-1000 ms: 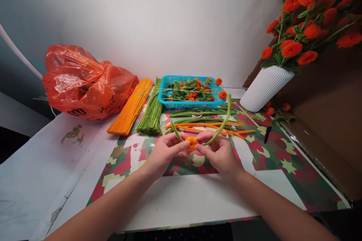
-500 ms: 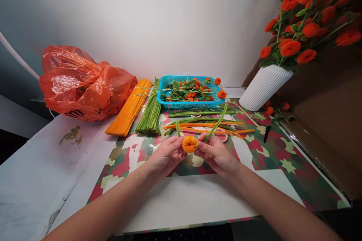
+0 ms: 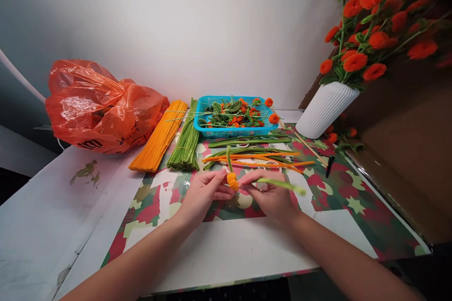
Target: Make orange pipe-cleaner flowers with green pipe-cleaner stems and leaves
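Observation:
Between my hands, over the patterned table cover, is a small orange pipe-cleaner flower [image 3: 232, 181], turned side-on. My left hand [image 3: 208, 190] pinches the flower from its left side. My right hand [image 3: 270, 194] has its fingers closed at the flower's right side, on a green pipe cleaner [image 3: 280, 183] that sticks out to the right and is blurred at its tip. Another short green end [image 3: 229, 160] rises behind the flower. Just beyond my hands lie loose orange pipe cleaners [image 3: 247, 156] and green pipe cleaners [image 3: 247, 141].
Bundles of orange stems [image 3: 158, 136] and green stems [image 3: 184, 143] lie left of a blue basket [image 3: 236, 132] holding finished flowers. An orange plastic bag [image 3: 102, 108] sits at the left. A white ribbed vase [image 3: 325, 109] with orange flowers stands right, near a black-headed wooden stick [image 3: 330, 167].
The flower has turned from facing me to side-on. My right hand has rolled over, and its green pipe cleaner has swung from pointing up to pointing right. The view has shifted slightly.

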The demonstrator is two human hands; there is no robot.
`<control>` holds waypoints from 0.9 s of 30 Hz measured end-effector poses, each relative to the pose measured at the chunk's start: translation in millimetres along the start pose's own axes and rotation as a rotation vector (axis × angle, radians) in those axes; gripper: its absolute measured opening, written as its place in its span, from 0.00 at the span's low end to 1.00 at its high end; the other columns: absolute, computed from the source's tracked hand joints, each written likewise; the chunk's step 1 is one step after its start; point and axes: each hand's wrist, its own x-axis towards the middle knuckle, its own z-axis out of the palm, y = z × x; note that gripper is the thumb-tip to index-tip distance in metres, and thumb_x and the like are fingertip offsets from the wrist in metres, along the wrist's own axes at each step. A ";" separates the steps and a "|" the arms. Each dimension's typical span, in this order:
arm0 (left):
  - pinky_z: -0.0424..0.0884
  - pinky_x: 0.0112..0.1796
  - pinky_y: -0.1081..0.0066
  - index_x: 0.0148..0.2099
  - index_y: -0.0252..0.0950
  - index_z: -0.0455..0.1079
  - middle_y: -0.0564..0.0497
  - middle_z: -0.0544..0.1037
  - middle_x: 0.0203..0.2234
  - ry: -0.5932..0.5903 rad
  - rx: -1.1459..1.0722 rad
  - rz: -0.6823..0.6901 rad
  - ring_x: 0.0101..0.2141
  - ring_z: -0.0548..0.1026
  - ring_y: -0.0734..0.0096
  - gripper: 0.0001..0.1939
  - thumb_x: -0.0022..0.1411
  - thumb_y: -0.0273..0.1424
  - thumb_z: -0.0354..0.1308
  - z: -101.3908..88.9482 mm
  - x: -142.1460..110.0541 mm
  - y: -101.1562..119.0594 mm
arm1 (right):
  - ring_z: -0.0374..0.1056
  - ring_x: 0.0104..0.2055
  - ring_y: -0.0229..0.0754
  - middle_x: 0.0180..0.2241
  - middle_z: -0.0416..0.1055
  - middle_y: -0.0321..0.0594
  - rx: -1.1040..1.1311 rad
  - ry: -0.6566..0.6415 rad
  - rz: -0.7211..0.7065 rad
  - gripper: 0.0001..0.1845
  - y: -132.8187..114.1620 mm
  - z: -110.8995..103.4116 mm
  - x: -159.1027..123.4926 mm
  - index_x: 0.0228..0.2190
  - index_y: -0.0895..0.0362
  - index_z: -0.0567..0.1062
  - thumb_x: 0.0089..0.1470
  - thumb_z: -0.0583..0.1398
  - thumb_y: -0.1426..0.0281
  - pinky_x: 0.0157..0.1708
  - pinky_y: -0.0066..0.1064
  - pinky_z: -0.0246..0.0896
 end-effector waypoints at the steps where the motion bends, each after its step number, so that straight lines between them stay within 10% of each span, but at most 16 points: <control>1: 0.74 0.32 0.75 0.31 0.32 0.74 0.49 0.78 0.25 -0.024 0.022 0.026 0.28 0.76 0.72 0.20 0.54 0.46 0.62 0.4 -1.5 0.5 | 0.74 0.32 0.41 0.29 0.78 0.36 -0.050 -0.038 -0.090 0.07 1.3 -0.6 -0.7 0.29 0.52 0.78 0.49 0.63 0.76 0.34 0.33 0.70; 10: 0.71 0.36 0.72 0.36 0.32 0.74 0.50 0.75 0.29 -0.310 -0.012 0.005 0.30 0.73 0.73 0.13 0.55 0.38 0.64 -0.9 -0.9 2.4 | 0.73 0.32 0.39 0.29 0.77 0.37 -0.034 -0.065 -0.197 0.06 1.7 -1.0 1.1 0.30 0.53 0.76 0.52 0.62 0.76 0.33 0.31 0.68; 16: 0.57 0.23 0.78 0.33 0.32 0.68 0.55 0.65 0.21 -0.332 -0.280 -0.085 0.20 0.60 0.81 0.16 0.56 0.42 0.59 8.4 0.0 -0.6 | 0.67 0.33 0.38 0.32 0.69 0.37 0.223 -0.071 0.178 0.24 1.4 0.1 8.8 0.49 0.53 0.69 0.51 0.63 0.60 0.32 0.29 0.65; 19: 0.51 0.21 0.78 0.29 0.31 0.65 0.55 0.63 0.19 -0.332 -0.235 -0.144 0.19 0.56 0.82 0.17 0.57 0.42 0.58 11.5 0.1 -2.4 | 0.66 0.29 0.36 0.28 0.69 0.36 0.206 -0.098 0.290 0.16 1.3 4.4 11.9 0.39 0.56 0.73 0.53 0.61 0.59 0.27 0.27 0.63; 27: 0.47 0.20 0.79 0.24 0.34 0.58 0.58 0.60 0.17 -0.170 -0.256 -0.038 0.18 0.52 0.84 0.22 0.53 0.45 0.61 13.0 6.7 -10.8 | 0.71 0.35 0.40 0.30 0.77 0.38 -0.153 0.038 -0.061 0.07 -14.8 16.2 1.8 0.29 0.55 0.78 0.52 0.60 0.77 0.36 0.31 0.67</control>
